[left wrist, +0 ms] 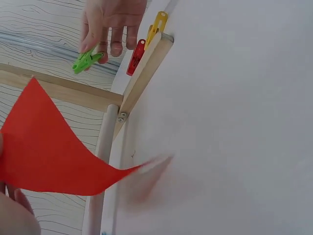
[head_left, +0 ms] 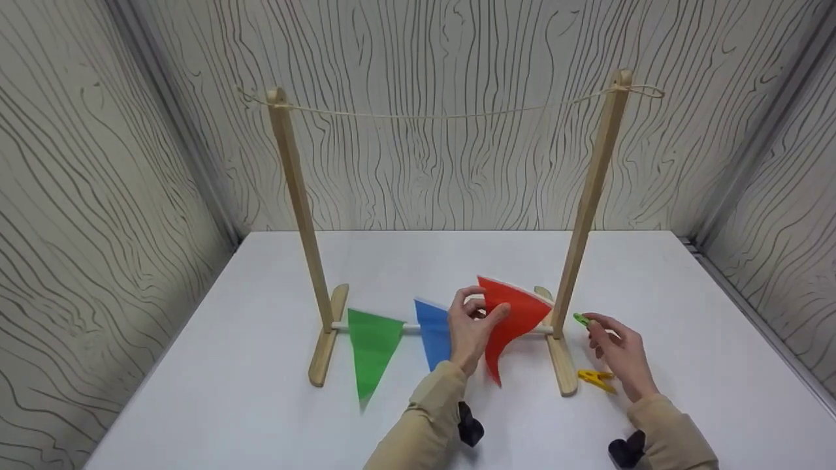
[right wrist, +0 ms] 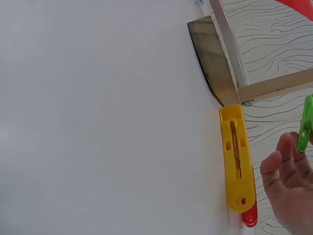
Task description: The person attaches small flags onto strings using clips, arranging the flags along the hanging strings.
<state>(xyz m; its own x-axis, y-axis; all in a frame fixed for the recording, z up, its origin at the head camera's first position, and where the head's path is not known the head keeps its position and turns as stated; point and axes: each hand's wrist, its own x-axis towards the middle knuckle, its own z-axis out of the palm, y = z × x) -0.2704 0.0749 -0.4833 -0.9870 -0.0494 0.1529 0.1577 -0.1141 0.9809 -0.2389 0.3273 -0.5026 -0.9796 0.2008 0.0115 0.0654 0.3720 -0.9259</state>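
Note:
My left hand (head_left: 469, 333) pinches a red triangular pennant (head_left: 519, 310) between thumb and fingers, with its point curving down toward the table. To the right, outside the wooden frame, my right hand (head_left: 624, 359) holds a green clothespin (head_left: 580, 320) at its fingertips. In the left wrist view the green clothespin (left wrist: 87, 61) points toward the red pennant (left wrist: 54, 147), with a gap between them. A yellow clothespin (head_left: 595, 379) lies on the table below the right hand. Beside it a red clothespin (left wrist: 136, 57) shows in the left wrist view.
Two wooden posts (head_left: 297, 189) on flat feet carry a slack string (head_left: 424, 117) across their tops. A white rod (head_left: 410, 328) joins them low down. Green (head_left: 372, 349) and blue (head_left: 432, 333) pennants overlap this rod. Wood-patterned walls (head_left: 450, 170) enclose the white table (head_left: 215, 378).

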